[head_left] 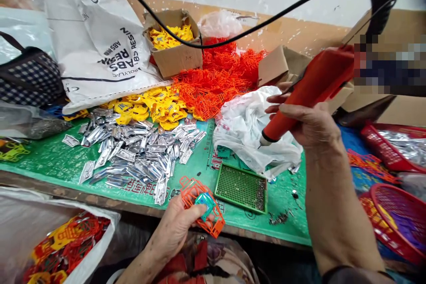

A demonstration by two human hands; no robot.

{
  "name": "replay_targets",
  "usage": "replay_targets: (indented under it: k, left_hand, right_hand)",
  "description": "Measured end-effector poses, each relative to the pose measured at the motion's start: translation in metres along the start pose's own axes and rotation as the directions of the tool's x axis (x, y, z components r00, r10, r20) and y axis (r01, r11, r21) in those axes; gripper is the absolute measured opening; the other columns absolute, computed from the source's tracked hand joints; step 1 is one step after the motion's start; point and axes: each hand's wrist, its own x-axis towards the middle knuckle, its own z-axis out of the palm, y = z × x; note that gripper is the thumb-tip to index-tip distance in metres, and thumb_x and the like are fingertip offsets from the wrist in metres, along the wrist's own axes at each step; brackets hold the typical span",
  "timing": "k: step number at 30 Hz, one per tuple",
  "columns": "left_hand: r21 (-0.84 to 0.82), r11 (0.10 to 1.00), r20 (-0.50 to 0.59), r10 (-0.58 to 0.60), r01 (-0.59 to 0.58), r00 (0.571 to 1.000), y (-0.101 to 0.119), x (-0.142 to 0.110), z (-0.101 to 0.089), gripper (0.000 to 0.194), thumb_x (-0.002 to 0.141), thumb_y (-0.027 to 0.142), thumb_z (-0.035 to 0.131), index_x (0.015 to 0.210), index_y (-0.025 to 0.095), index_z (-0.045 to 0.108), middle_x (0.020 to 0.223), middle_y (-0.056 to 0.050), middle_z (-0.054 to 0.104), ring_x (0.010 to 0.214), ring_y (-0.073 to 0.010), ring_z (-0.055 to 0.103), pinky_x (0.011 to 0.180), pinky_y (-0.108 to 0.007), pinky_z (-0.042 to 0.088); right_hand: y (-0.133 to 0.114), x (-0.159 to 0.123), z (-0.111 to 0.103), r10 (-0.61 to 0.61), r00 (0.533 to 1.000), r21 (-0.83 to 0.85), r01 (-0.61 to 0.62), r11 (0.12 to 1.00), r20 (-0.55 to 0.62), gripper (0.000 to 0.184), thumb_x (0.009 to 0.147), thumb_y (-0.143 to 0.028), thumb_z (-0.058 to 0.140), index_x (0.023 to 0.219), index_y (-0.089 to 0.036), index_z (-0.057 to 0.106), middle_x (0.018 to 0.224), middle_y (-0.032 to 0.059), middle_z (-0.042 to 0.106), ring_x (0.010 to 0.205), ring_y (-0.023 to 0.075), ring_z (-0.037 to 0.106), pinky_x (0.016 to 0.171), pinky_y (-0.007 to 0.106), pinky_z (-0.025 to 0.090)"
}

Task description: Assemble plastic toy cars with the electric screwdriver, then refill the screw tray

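One orange frame (pixel 218 227) with teal insert (pixel 208 200) pinched in left hand (pixel 176 222), near green tray (pixel 233 186); right hand (pixel 311 128) wrapped round red driver (pixel 304 86), tip clear of frame. Looks like positioning; closing that gap calls for steady hold

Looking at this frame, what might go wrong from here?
The left hand presses the teal piece onto the orange frame with its thumb, so the piece might slip. The right hand holds the red power tool with its tip close to the white plastic bag, which it could snag. Loose metal bits near the green tray might scatter.
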Motion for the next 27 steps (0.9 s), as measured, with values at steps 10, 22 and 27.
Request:
replay_targets:
  k: [10, 22, 27]
  left_hand:
    - [0.024, 1.000, 0.038, -0.008, 0.007, 0.999, -0.003, 0.011, -0.002, 0.019, 0.078, 0.022, 0.070, 0.096, 0.018, 0.065, 0.081, -0.001, 0.069, 0.068, -0.0162, 0.063, 0.072, -0.032, 0.054]
    - [0.010, 1.000, 0.013, -0.017, 0.017, 1.000, -0.004, 0.014, -0.001, 0.023, 0.075, 0.023, 0.072, 0.098, 0.020, 0.067, 0.079, 0.001, 0.067, 0.068, -0.0159, 0.063, 0.073, -0.033, 0.055]
    - [0.038, 0.999, 0.038, 0.000, -0.001, 0.999, -0.002, 0.014, -0.001, 0.020, 0.076, 0.023, 0.070, 0.096, 0.019, 0.068, 0.079, 0.001, 0.067, 0.069, -0.0159, 0.063, 0.072, -0.030, 0.053]
  right_hand:
    - [0.051, -0.067, 0.063, 0.024, 0.999, 0.205, -0.014, 0.979, -0.046, 0.036, 0.058, -0.016, 0.080, 0.090, -0.019, 0.063, 0.064, -0.0050, 0.064, 0.055, 0.0134, 0.057, 0.053, 0.030, 0.048]
    - [0.074, -0.079, 0.078, -0.014, 0.993, 0.229, 0.041, 0.973, -0.119, 0.022, 0.059, -0.013, 0.075, 0.074, -0.019, 0.060, 0.062, -0.0041, 0.062, 0.053, 0.0130, 0.056, 0.053, 0.030, 0.047]
    - [0.079, -0.078, 0.077, -0.012, 0.993, 0.229, 0.040, 0.973, -0.122, 0.023, 0.059, -0.013, 0.075, 0.076, -0.019, 0.061, 0.064, -0.0040, 0.063, 0.054, 0.0132, 0.057, 0.055, 0.030, 0.048]
